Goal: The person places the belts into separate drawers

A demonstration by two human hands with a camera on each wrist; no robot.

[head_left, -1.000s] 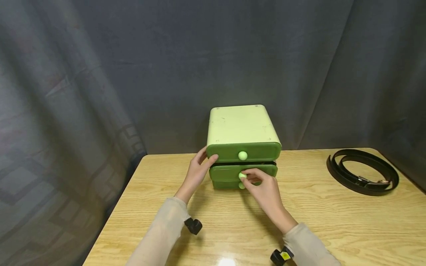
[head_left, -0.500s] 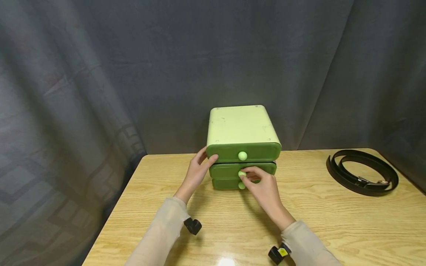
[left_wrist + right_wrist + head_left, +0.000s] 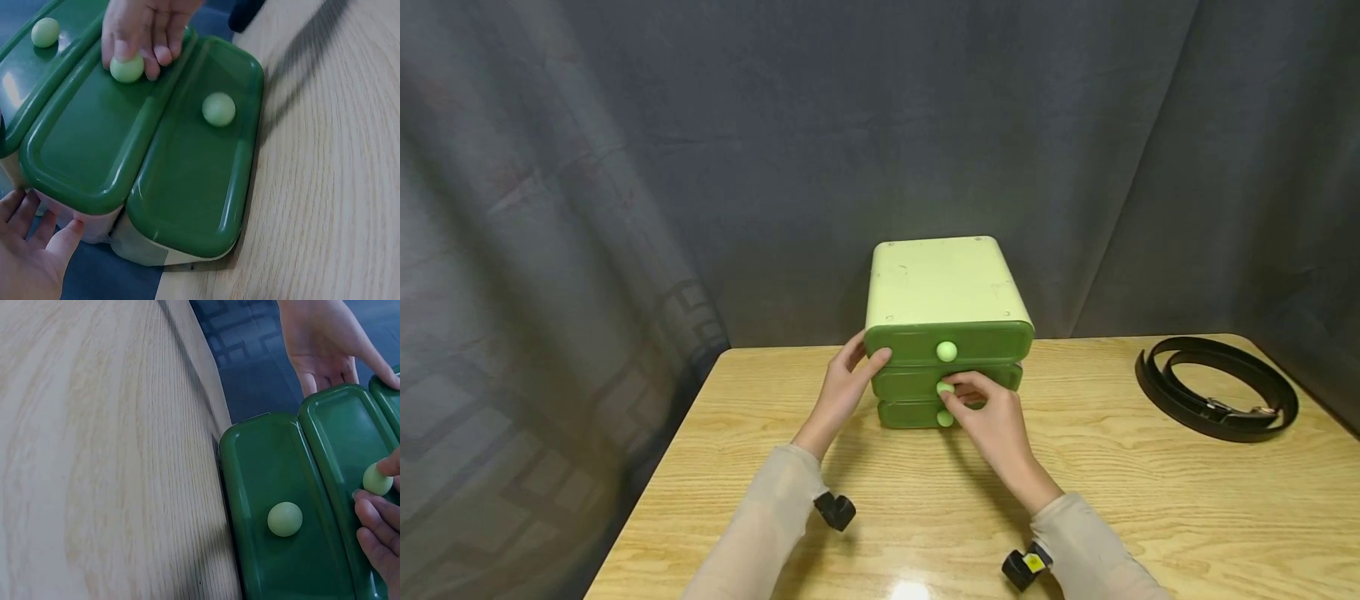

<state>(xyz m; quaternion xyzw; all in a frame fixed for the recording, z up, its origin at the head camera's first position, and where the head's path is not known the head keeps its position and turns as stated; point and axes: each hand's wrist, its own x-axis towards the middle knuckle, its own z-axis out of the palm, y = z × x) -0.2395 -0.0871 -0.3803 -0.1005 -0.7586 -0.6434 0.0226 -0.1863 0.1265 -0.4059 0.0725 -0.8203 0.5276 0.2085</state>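
In the head view a small three-drawer cabinet with a pale yellow-green top and dark green fronts stands at the table's back. My right hand pinches the round light-green knob of the middle drawer between thumb and fingers. That drawer's front lies right under the top drawer. At the cabinet's left side my left hand rests with its thumb on the top drawer's front corner and its fingers along the side wall. Below, the bottom drawer has its own knob.
A coiled black belt with a metal buckle lies to the right on the wooden table. Grey curtains hang behind the table and down its left side. Each wrist carries a small black camera.
The middle drawer has slid back into the cabinet, and the dark gap above its front has closed. My right hand moved slightly inward with the knob; my left hand stayed put.
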